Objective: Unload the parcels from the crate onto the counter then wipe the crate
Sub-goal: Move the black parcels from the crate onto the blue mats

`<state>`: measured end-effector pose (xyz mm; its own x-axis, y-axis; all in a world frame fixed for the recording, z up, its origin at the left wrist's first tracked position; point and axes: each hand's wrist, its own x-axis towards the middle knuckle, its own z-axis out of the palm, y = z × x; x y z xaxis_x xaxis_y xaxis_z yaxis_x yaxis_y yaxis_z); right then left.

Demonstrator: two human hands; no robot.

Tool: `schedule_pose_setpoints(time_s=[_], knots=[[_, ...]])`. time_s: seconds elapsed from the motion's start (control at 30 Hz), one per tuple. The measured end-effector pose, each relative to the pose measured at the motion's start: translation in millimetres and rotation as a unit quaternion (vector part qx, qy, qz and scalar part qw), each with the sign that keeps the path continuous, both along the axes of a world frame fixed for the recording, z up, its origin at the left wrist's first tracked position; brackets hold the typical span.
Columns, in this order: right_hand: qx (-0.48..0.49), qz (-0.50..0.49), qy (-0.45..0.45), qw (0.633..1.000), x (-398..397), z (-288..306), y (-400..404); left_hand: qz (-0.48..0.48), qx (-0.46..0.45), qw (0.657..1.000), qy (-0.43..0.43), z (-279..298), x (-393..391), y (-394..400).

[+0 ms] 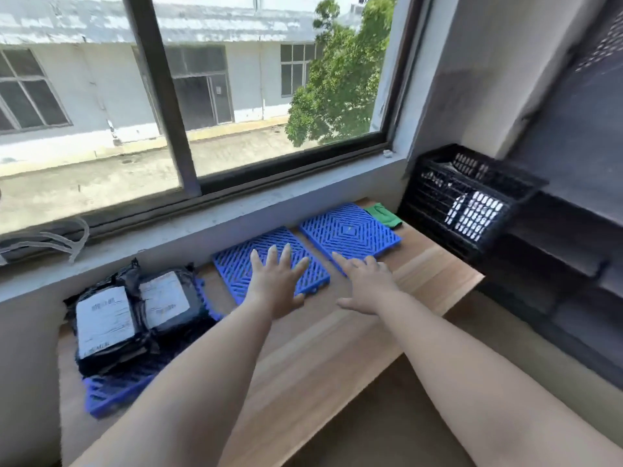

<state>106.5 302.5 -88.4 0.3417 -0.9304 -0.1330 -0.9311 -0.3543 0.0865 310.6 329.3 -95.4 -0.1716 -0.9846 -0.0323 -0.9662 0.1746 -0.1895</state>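
Note:
A black lattice crate (472, 203) stands at the counter's far right end, against the wall. Its inside is hard to make out. Two black-wrapped parcels (131, 315) with white labels lie at the left on a blue grid mat (111, 396). A green cloth (384, 215) sits beside the crate. My left hand (279, 284) is stretched out with fingers spread over the middle blue mat (236, 264). My right hand (367, 284) reaches out flat with straight fingers at the near edge of the right blue mat (350, 230). Both hands hold nothing.
The wooden counter (337, 332) runs under a grey window sill (202, 224) and a large window. A dark shelf unit (573, 247) stands to the right, past the crate. Bare wood shows in front of the mats.

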Motion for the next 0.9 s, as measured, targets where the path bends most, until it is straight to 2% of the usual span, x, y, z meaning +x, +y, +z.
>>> schedule_pose_setpoints(time_s=[0.27, 0.43, 0.67, 0.9], knots=[[-0.049, -0.147, -0.015, 0.988, -246.9, 40.0, 53.0, -0.146, -0.05, 0.987, 0.053, 34.9, -264.3, -5.3], [-0.059, -0.247, -0.018, 0.967, -364.5, 37.9, 98.6, -0.23, -0.072, 0.969, 0.054, 32.2, -390.8, 5.6], [-0.044, -0.344, -0.043, 0.937, -464.9, -5.1, 134.0, -0.308, -0.034, 0.95, 0.046, -0.7, -504.3, 12.7], [-0.038, -0.391, -0.063, 0.918, -520.4, -30.5, 88.6, -0.329, -0.014, 0.943, 0.042, -36.7, -574.8, -45.2]])
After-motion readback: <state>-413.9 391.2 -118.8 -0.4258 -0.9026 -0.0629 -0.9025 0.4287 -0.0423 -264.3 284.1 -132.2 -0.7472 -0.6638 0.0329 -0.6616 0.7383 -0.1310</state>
